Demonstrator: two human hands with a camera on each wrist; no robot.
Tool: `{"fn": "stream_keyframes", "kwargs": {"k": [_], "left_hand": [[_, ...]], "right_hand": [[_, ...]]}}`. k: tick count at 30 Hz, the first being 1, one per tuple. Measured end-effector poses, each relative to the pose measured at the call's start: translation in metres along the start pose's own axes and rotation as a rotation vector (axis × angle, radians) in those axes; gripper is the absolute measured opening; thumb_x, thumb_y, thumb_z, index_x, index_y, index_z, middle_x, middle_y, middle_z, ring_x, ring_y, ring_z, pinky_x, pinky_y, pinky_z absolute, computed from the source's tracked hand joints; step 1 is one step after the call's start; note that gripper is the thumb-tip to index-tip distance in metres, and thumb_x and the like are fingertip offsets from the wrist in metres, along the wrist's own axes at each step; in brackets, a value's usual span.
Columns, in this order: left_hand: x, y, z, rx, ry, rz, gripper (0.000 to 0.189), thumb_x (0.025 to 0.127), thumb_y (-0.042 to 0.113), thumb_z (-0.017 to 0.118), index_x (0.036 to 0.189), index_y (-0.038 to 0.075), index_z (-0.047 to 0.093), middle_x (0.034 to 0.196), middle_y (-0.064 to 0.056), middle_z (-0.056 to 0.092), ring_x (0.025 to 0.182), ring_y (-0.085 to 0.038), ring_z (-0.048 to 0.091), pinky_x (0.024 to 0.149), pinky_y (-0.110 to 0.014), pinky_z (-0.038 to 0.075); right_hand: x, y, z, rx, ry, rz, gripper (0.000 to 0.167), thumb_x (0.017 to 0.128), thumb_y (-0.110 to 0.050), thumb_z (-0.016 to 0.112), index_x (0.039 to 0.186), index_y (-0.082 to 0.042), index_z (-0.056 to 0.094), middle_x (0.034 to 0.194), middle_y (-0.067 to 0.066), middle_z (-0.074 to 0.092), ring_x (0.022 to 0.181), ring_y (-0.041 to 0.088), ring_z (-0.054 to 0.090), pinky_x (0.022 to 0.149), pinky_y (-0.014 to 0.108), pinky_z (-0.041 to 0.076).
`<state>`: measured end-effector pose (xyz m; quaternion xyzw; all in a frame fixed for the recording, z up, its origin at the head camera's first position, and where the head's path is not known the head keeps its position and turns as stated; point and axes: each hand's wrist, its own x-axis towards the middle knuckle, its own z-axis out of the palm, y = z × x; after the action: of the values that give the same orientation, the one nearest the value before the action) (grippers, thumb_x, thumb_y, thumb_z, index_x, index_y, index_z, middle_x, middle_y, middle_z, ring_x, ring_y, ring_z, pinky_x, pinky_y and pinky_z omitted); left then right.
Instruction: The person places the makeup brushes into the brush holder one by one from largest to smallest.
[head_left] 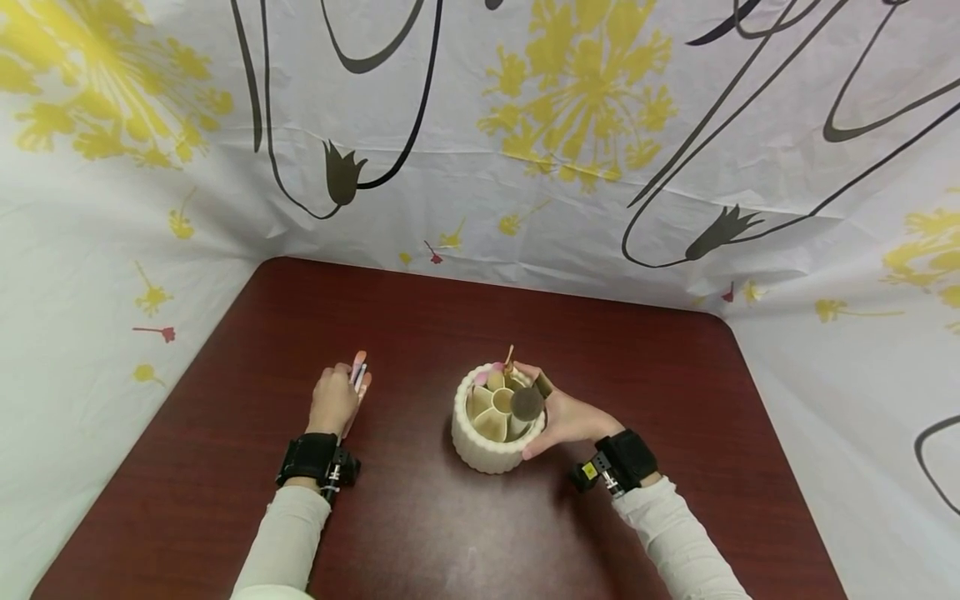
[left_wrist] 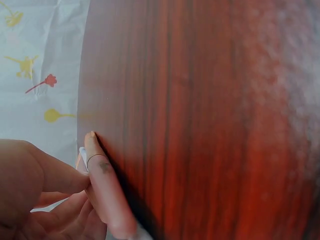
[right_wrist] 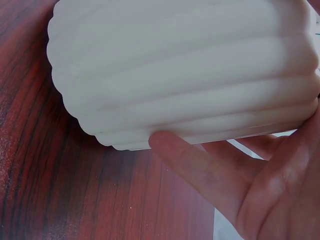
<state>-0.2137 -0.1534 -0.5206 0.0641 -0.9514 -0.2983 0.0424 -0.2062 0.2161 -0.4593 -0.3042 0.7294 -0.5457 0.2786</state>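
A cream, scalloped brush holder (head_left: 487,454) with petal-shaped compartments stands on the table. My right hand (head_left: 572,419) grips its right side, thumb on the near wall and fingers round the far side. In the right wrist view the ribbed wall (right_wrist: 180,75) fills the top, with the thumb against it. A big dark round brush head (head_left: 527,404), a pink-tipped brush (head_left: 497,367) and a few others poke out. Away to the left, my left hand (head_left: 333,400) pinches slim makeup brushes (head_left: 358,367). Up close, one has a pink handle (left_wrist: 107,192) with a thin gold band; the others are mostly hidden.
The dark reddish-brown wooden table (head_left: 405,517) has rounded far corners. A white cloth (head_left: 450,192) printed with yellow and grey flowers hangs behind it and along both sides. Each wrist wears a black strap with a camera (head_left: 311,457).
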Motion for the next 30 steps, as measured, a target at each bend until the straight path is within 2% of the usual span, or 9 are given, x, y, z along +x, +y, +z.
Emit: {"fn": "stream_keyframes", "kwargs": {"k": [6,11,14,17,23,27,30], "left_hand": [[-0.002,0.001,0.001,-0.007,0.047,0.039,0.039,0.082,0.009,0.062,0.111,-0.015,0.05,0.093,-0.031,0.053,0.081,-0.043,0.055,0.072,-0.052,0.045],[-0.01,0.013,-0.003,-0.121,0.039,0.035,0.034,0.087,0.004,0.055,0.117,-0.012,0.049,0.102,-0.029,0.05,0.09,-0.041,0.053,0.077,-0.051,0.044],[-0.017,0.026,-0.006,-0.182,0.038,0.058,0.031,0.089,0.001,0.049,0.118,-0.01,0.049,0.105,-0.026,0.05,0.093,-0.038,0.054,0.077,-0.048,0.045],[-0.024,0.042,-0.009,-0.231,0.068,0.116,0.03,0.087,-0.001,0.05,0.117,-0.008,0.05,0.102,-0.024,0.052,0.091,-0.035,0.056,0.073,-0.045,0.047],[-0.033,0.078,-0.016,-0.334,0.108,0.241,0.029,0.085,-0.003,0.054,0.114,-0.005,0.049,0.099,-0.02,0.053,0.085,-0.03,0.058,0.069,-0.04,0.05],[-0.038,0.099,-0.021,-0.393,0.102,0.315,0.028,0.085,-0.002,0.055,0.112,-0.004,0.049,0.099,-0.018,0.053,0.086,-0.028,0.058,0.071,-0.038,0.051],[-0.039,0.112,-0.023,-0.462,0.071,0.368,0.027,0.084,-0.003,0.055,0.11,-0.004,0.048,0.1,-0.017,0.052,0.087,-0.027,0.059,0.071,-0.036,0.052]], "right_hand": [[-0.002,-0.018,0.003,0.001,-0.011,0.0,0.109,0.059,0.004,0.08,0.141,-0.009,0.009,0.14,0.016,0.03,0.125,0.008,0.034,0.095,0.019,0.036],[-0.002,-0.015,0.003,-0.028,0.0,0.007,0.108,0.059,0.003,0.081,0.141,-0.01,0.011,0.141,0.014,0.029,0.125,0.007,0.034,0.095,0.019,0.035],[0.0,-0.005,0.002,-0.038,0.011,0.018,0.11,0.058,0.002,0.082,0.141,-0.014,0.011,0.143,0.01,0.028,0.126,0.007,0.033,0.095,0.019,0.035],[0.001,0.001,0.0,-0.038,0.015,0.016,0.11,0.058,-0.001,0.083,0.141,-0.017,0.012,0.143,0.007,0.027,0.127,0.008,0.032,0.096,0.019,0.035],[0.001,0.004,-0.001,-0.026,0.0,-0.051,0.108,0.059,-0.005,0.084,0.14,-0.015,0.013,0.141,0.008,0.028,0.126,0.01,0.033,0.096,0.021,0.035],[0.002,0.005,0.0,-0.038,-0.005,-0.096,0.108,0.058,-0.006,0.084,0.139,-0.011,0.012,0.139,0.012,0.03,0.125,0.01,0.035,0.096,0.021,0.036],[0.002,0.005,0.001,-0.045,0.002,-0.103,0.108,0.058,-0.006,0.084,0.139,-0.01,0.012,0.139,0.011,0.031,0.124,0.01,0.036,0.096,0.021,0.035]]}}
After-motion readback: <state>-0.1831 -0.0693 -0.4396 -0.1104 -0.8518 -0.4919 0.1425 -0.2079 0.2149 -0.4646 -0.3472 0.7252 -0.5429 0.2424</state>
